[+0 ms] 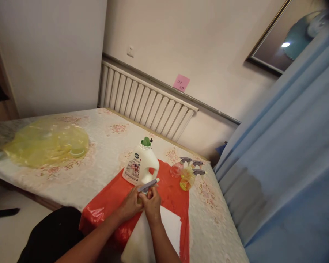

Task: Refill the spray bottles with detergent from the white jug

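Observation:
My left hand [132, 204] and my right hand [152, 205] are close together over a red plastic sheet, both closed around a spray bottle. Its grey trigger head [148, 185] sticks up above my fingers, with the pale nozzle pointing right. The bottle's body is mostly hidden by my hands. Right behind them, a white detergent jug [135, 164] stands upright with a handle, a picture label and a green spout in its neck. To its right are several spray bottles with grey heads, among them a pinkish bottle [176, 169] and a yellow bottle [186, 179].
White paper [171, 226] and a pale beige thing lie on the red sheet [109, 199], partly under my forearms. A yellow plastic bag [48, 144] rests on the flowered tablecloth [104, 146] at left. A radiator [148, 98] stands behind; a blue curtain [279, 153] hangs at right.

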Tool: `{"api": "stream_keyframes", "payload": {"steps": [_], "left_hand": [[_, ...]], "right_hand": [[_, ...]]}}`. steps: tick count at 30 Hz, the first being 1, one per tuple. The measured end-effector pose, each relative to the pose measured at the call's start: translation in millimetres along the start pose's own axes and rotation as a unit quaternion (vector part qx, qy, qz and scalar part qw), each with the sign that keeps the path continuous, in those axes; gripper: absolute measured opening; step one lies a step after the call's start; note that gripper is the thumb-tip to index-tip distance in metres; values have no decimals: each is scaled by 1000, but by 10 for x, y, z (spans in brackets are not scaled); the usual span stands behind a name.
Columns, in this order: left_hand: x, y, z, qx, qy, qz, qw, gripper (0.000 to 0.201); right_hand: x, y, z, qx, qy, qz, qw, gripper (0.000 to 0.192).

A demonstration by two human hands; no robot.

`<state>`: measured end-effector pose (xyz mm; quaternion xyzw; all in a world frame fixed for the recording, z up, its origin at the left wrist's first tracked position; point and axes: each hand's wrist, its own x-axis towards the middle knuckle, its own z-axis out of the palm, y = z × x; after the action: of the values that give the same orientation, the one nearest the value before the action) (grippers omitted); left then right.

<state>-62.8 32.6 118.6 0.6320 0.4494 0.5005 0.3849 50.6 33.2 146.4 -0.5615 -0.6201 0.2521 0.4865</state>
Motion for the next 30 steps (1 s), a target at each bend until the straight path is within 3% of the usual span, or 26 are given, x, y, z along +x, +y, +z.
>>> {"api": "stream_keyframes", "payload": {"steps": [8, 23, 30], "left_hand": [[0, -114, 25, 39, 29, 27, 998, 41], [-8, -42, 15, 49, 25, 17, 998, 37], [-19, -60, 14, 45, 35, 23, 998, 40]], "right_hand": [[95, 2, -216, 35, -109, -54, 992, 21], [-65, 109, 43, 28, 13, -11, 999, 28], [-22, 138, 5, 27, -13, -10, 999, 30]]}}
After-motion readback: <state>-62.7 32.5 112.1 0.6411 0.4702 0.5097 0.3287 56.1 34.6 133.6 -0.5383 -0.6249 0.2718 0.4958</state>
